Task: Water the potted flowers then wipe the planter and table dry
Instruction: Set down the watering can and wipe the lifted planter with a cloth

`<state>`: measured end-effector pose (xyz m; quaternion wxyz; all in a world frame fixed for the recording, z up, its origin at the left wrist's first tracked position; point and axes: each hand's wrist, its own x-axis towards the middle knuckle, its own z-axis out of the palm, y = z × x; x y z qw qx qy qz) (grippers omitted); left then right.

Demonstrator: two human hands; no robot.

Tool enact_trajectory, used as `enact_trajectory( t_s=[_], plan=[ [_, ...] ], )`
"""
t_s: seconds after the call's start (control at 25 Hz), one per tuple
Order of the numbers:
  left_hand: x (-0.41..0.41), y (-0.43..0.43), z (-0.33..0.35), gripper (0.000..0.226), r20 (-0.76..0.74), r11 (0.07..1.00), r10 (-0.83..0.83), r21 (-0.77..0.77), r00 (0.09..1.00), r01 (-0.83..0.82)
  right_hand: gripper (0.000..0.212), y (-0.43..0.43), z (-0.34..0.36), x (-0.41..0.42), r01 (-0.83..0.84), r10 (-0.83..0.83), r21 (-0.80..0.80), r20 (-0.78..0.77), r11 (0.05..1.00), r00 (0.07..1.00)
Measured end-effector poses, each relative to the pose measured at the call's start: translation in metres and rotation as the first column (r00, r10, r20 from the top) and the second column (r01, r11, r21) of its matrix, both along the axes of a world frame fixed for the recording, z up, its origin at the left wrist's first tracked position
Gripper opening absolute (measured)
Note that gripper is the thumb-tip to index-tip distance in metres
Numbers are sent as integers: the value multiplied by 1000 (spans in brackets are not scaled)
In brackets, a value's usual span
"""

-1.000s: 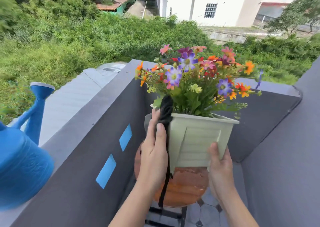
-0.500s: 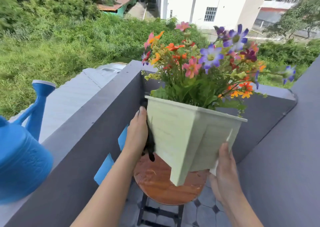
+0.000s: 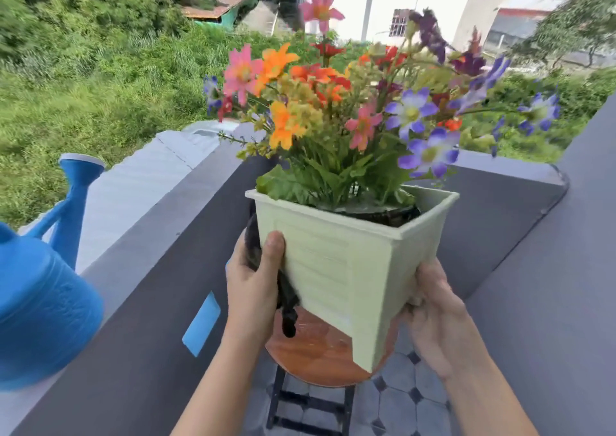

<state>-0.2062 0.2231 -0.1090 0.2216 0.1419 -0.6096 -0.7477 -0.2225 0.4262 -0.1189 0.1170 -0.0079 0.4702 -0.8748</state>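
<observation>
A pale green square planter [image 3: 336, 269] full of mixed flowers [image 3: 350, 102] is lifted and tilted above a small round wooden table [image 3: 313, 355]. My left hand [image 3: 253, 289] holds a black cloth [image 3: 286, 302] against the planter's left side, thumb on the front face. Cupping the planter's lower right corner from below is my right hand [image 3: 433, 309]. A blue watering can [image 3: 40, 302] stands on the parapet at the far left, its spout pointing up.
A wide grey parapet wall [image 3: 150, 269] with blue tape patches [image 3: 201, 324] runs along the left and back; another grey wall [image 3: 550, 302] closes the right. Below is a tiled floor [image 3: 400, 389] and the table's black metal legs [image 3: 306, 402]. Greenery and buildings lie beyond.
The planter has been lifted off the table and turned in both hands, so a different face now points at me. My left hand with the cloth has slid along its left side.
</observation>
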Motion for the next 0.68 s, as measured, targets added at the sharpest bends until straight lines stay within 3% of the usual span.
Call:
enact_trajectory(
  t_s=[0.08,0.16,0.24,0.36,0.52,0.6,0.68],
  plan=[
    [1,0,3,41,-44,999,34,-17,998,-35,63,-8,1,4,74,-74,-28,8,997,997],
    [0,3,5,40,-63,998,30,-53,998,-33,62,-18,5,7,68,-69,-25,-32,997,997],
    [-1,8,9,41,-77,995,36,-89,996,-43,93,-23,14,11,-17,14,-39,-77,999,997],
    [2,18,16,39,-91,979,85,-179,992,-101,125,-33,23,16,-88,100,138,-85,987,991],
    [13,29,10,50,-87,945,109,-301,990,-130,100,-34,14,10,99,-84,212,-81,972,993],
    [24,31,-2,40,-171,881,75,-450,982,-145,98,-31,15,10,88,-83,179,-37,980,996],
    [30,31,-4,37,-256,705,9,-684,967,-188,101,-28,13,13,67,-71,149,22,987,997]
  ],
)
